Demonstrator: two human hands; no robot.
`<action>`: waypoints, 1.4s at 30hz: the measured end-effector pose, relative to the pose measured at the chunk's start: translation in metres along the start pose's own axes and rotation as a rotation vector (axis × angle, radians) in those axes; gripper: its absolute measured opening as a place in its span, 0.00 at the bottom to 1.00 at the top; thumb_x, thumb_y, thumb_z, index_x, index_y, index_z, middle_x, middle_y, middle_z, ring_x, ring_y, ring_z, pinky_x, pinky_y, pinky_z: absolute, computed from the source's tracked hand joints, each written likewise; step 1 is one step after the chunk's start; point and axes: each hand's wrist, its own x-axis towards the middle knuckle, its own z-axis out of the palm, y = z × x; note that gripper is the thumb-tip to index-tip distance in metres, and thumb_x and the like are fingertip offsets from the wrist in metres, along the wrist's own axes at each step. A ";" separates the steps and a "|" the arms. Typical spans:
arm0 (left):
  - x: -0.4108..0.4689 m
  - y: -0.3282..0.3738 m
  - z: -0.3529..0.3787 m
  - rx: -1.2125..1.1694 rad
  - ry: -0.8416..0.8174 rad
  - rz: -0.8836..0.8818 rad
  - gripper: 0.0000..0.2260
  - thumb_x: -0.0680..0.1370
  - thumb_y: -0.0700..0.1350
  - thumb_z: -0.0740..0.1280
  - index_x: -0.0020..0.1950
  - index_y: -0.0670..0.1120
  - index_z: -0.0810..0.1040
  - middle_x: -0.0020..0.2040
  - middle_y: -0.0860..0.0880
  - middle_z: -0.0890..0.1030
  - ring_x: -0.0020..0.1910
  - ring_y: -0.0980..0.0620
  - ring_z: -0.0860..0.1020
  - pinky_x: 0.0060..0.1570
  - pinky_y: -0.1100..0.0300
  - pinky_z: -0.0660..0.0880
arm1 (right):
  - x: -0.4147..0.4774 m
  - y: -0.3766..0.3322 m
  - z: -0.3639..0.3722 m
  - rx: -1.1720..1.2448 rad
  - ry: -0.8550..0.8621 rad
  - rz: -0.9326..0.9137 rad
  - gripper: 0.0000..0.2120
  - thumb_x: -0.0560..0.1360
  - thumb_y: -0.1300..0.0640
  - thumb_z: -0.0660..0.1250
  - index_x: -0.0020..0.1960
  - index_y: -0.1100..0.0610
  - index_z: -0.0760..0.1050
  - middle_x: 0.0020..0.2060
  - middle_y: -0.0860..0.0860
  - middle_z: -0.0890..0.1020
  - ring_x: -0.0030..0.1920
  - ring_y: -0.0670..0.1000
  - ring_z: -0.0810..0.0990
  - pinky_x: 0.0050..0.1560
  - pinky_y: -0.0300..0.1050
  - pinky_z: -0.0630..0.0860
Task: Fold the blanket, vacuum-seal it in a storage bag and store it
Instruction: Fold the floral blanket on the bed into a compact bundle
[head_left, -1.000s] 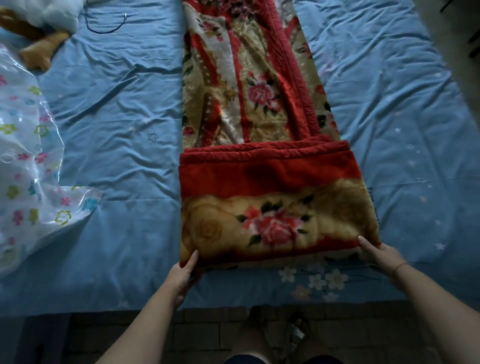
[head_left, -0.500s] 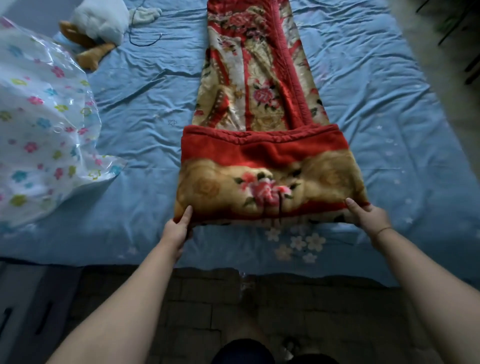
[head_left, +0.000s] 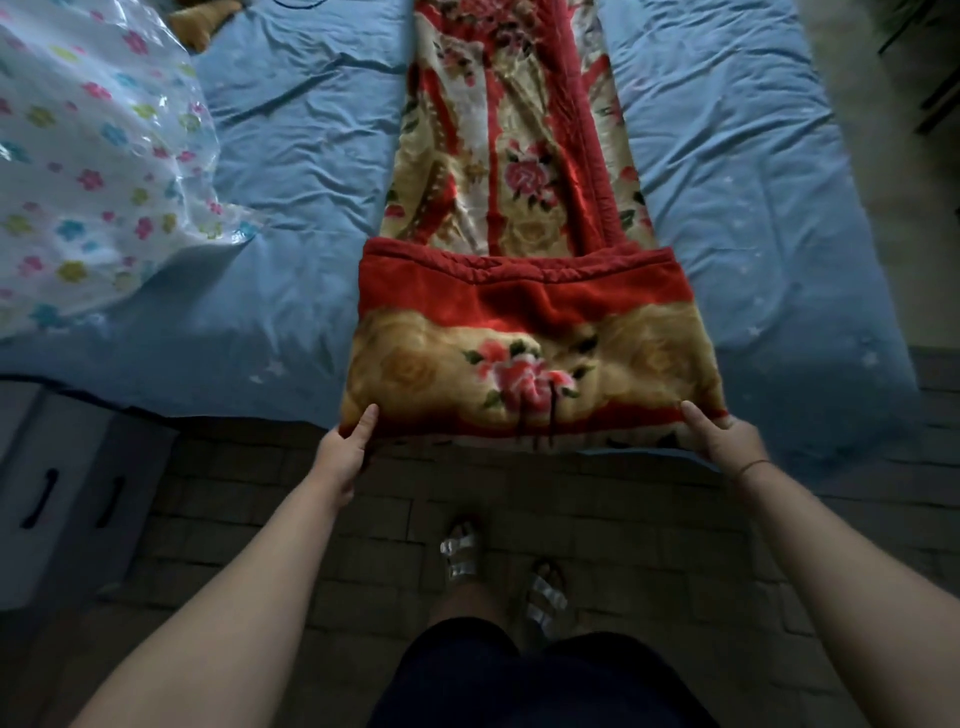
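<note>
A red and gold floral blanket (head_left: 524, 332) lies as a long narrow strip down the middle of the blue bed (head_left: 311, 171), its near end folded back over itself. My left hand (head_left: 345, 449) grips the near left corner of that fold, thumb on top. At the near right corner my right hand (head_left: 727, 441) grips the fold the same way. The near edge hangs at the bed's front edge, slightly lifted. A clear storage bag (head_left: 93, 161) printed with coloured flowers lies on the bed at the far left.
A plush toy (head_left: 195, 23) lies at the top left behind the bag. A grey box with two dark handles (head_left: 67, 493) stands on the brick floor at the left. My sandalled feet (head_left: 498, 577) stand in front of the bed.
I have stepped back from the bed; the view now shows more floor and my feet. Both hands keep hold of the fold's near corners and have drawn it to the bed's front edge.
</note>
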 end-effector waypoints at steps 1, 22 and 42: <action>-0.006 -0.005 -0.007 -0.001 0.000 -0.011 0.25 0.76 0.58 0.69 0.66 0.44 0.75 0.61 0.46 0.80 0.62 0.46 0.77 0.63 0.51 0.72 | -0.010 0.004 0.001 0.001 -0.003 0.000 0.26 0.74 0.42 0.68 0.63 0.61 0.76 0.53 0.55 0.80 0.58 0.56 0.77 0.63 0.54 0.73; 0.022 0.047 -0.090 -0.043 -0.128 -0.017 0.16 0.77 0.55 0.68 0.53 0.44 0.77 0.29 0.49 0.79 0.23 0.54 0.72 0.23 0.66 0.66 | -0.075 -0.041 0.015 0.484 -0.118 -0.034 0.47 0.39 0.30 0.79 0.51 0.54 0.78 0.39 0.48 0.85 0.38 0.45 0.84 0.36 0.38 0.80; 0.253 0.344 0.089 -0.182 -0.139 0.118 0.26 0.76 0.64 0.64 0.65 0.47 0.70 0.58 0.51 0.75 0.56 0.51 0.76 0.54 0.57 0.71 | 0.250 -0.334 0.044 0.560 -0.164 -0.104 0.45 0.70 0.50 0.75 0.77 0.49 0.51 0.57 0.51 0.75 0.53 0.50 0.77 0.50 0.46 0.74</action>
